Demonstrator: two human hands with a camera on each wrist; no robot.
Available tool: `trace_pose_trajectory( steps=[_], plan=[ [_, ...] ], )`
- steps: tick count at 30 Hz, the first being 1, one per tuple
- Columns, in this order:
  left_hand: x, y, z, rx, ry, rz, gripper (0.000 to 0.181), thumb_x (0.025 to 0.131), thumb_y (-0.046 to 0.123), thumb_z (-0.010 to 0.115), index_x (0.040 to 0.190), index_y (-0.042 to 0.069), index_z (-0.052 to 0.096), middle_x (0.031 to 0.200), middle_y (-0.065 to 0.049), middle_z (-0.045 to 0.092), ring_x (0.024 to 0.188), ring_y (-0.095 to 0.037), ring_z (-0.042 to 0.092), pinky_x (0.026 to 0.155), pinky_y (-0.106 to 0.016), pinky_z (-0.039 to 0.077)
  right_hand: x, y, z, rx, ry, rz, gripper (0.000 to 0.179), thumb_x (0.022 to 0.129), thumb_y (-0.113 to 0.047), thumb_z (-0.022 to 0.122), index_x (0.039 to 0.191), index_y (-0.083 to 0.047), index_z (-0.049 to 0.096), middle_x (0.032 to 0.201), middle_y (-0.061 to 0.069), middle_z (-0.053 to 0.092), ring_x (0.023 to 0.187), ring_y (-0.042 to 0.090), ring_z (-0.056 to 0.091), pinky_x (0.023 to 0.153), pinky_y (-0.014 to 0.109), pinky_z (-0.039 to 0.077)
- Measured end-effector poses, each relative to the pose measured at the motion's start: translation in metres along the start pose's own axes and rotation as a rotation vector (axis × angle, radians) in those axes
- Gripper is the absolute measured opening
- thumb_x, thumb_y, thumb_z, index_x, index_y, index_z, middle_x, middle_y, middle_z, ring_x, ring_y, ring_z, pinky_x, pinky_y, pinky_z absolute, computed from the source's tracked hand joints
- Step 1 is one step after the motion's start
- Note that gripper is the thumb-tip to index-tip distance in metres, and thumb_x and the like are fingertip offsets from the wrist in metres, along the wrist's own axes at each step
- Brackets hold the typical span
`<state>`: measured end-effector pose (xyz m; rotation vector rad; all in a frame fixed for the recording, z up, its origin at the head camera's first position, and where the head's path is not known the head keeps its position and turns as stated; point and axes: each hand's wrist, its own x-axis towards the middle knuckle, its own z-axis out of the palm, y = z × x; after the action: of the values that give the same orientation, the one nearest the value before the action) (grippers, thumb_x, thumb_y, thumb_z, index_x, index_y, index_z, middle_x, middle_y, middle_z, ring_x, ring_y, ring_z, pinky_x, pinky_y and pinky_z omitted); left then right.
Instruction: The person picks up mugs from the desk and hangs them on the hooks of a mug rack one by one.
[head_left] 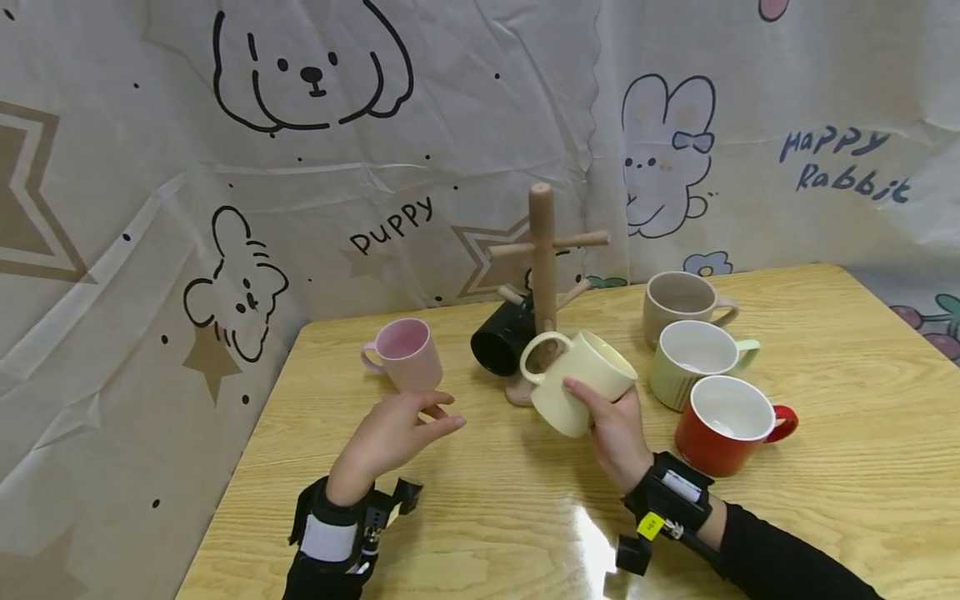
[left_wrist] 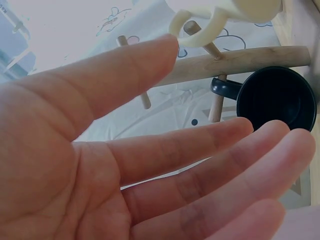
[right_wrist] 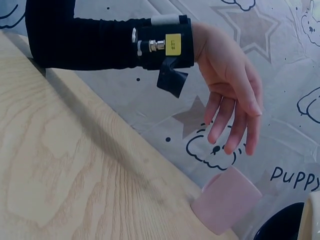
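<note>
Right grip holds yellow mug by body, apparently keeping handle free near rack; left grip (fingers relaxed) empty.

Cream mug, cropped in both wrist views, partly hides wooden stand

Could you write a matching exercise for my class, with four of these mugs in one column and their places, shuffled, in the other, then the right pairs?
1. pale yellow mug
2. black mug
3. pink mug
4. red mug

A. on the table, left of the wooden mug tree
B. at the near end of the row of three on the right
C. held in the right hand
D. hanging on a peg of the wooden mug tree

Pairs: 1-C, 2-D, 3-A, 4-B
</note>
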<state>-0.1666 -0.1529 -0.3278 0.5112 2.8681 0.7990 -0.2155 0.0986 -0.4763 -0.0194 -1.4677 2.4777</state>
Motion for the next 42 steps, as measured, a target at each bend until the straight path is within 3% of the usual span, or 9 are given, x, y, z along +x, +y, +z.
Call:
trace_pose_trajectory(
  steps=[16, 22, 31, 42],
  plan=[
    [0.001, 0.000, 0.004, 0.022, -0.002, 0.013, 0.042, 0.080, 0.038, 0.060, 0.110, 0.009, 0.062, 0.087, -0.002, 0.067, 0.076, -0.014, 0.060, 0.071, -0.037, 0.050, 0.009, 0.006, 0.005, 0.019, 0.029, 0.013, 0.068, 0.069, -0.020, 0.074, 0.126, -0.013, 0.038, 0.121, 0.012, 0.048, 0.109, 0.028, 0.048, 0.085, 0.036, 0.047],
    [0.003, -0.001, 0.005, 0.036, -0.007, 0.009, 0.042, 0.080, 0.039, 0.060, 0.109, 0.009, 0.063, 0.086, -0.001, 0.066, 0.076, -0.013, 0.059, 0.070, -0.036, 0.050, 0.007, -0.004, 0.015, 0.051, 0.022, 0.114, 0.067, 0.072, -0.024, 0.072, 0.127, -0.013, 0.036, 0.121, 0.006, 0.048, 0.111, 0.023, 0.047, 0.088, 0.033, 0.045],
    [0.003, 0.000, 0.006, 0.048, 0.002, 0.029, 0.042, 0.080, 0.039, 0.060, 0.107, 0.008, 0.064, 0.084, -0.001, 0.066, 0.075, -0.013, 0.059, 0.068, -0.035, 0.049, -0.011, -0.037, 0.042, 0.112, 0.051, 0.311, 0.047, 0.079, -0.020, 0.065, 0.118, -0.013, 0.040, 0.114, 0.000, 0.047, 0.107, 0.014, 0.049, 0.086, 0.028, 0.043],
    [0.002, 0.002, 0.005, 0.032, -0.007, 0.016, 0.042, 0.080, 0.040, 0.060, 0.108, 0.008, 0.063, 0.086, -0.003, 0.066, 0.077, -0.014, 0.058, 0.066, -0.035, 0.049, -0.008, -0.035, 0.044, 0.155, 0.050, 0.353, 0.050, 0.081, -0.014, 0.062, 0.124, -0.015, 0.036, 0.122, 0.002, 0.043, 0.111, 0.015, 0.047, 0.091, 0.027, 0.042]
  ],
)
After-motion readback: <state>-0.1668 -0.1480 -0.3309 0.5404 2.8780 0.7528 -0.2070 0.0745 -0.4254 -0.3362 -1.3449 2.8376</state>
